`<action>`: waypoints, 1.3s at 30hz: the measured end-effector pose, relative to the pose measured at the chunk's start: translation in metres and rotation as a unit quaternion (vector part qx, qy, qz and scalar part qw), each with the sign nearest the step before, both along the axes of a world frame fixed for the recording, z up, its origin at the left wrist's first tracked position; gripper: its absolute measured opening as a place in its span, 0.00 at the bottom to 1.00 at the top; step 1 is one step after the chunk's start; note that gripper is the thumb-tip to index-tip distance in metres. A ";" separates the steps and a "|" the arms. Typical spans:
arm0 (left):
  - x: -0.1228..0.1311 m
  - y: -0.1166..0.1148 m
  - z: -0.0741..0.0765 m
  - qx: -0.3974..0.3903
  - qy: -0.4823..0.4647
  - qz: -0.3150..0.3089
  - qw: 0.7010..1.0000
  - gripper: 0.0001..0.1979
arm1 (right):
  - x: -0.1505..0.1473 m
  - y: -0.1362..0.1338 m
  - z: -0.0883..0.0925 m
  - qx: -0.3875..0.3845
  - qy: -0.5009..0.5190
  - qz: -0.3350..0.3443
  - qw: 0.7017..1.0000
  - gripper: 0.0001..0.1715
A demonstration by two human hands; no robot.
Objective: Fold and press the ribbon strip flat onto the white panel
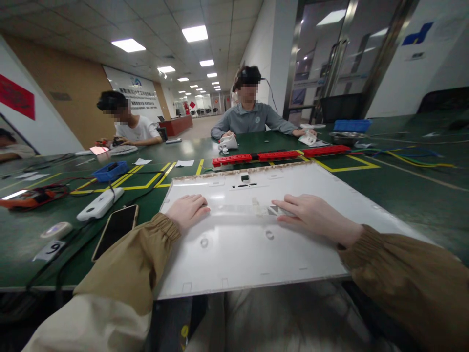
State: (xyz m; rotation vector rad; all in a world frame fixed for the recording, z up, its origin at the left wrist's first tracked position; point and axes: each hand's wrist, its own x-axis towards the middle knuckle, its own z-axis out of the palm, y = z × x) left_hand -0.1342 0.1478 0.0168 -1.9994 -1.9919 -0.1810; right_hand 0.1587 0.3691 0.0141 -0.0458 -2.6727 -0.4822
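White panel (256,244) lies flat on green table (403,195), long axis left to right, near edge overhanging; left hand (186,210) and right hand (311,215) press flat on it, fingers extended

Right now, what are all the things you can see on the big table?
white panel: 1, white, front middle, overhanging the table edge
phone: 1, black, left of panel
power strip: 1, white, beyond phone
blue tray: 1, blue, far left
red blocks: 1 row, red, beyond panel
table: 1, green, yellow lines
co-workers: 2, seated opposite
left hand: flat on panel
right hand: flat on panel, fingertips on a clear strip
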 end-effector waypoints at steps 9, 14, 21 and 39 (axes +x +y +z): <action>-0.003 0.009 -0.008 0.012 0.010 0.008 1.000 0.15 | -0.002 0.001 -0.005 -0.013 0.000 -0.058 0.998 0.19; -0.007 0.006 -0.005 0.019 0.034 0.008 0.999 0.16 | 0.001 0.004 -0.007 0.017 0.000 -0.050 0.999 0.23; -0.010 -0.002 0.000 0.017 0.066 0.001 0.998 0.19 | 0.002 0.009 -0.008 -0.007 0.016 -0.009 1.000 0.23; -0.008 -0.009 0.004 0.097 0.074 -0.075 0.990 0.20 | 0.005 0.005 -0.002 -0.042 0.045 0.050 0.997 0.18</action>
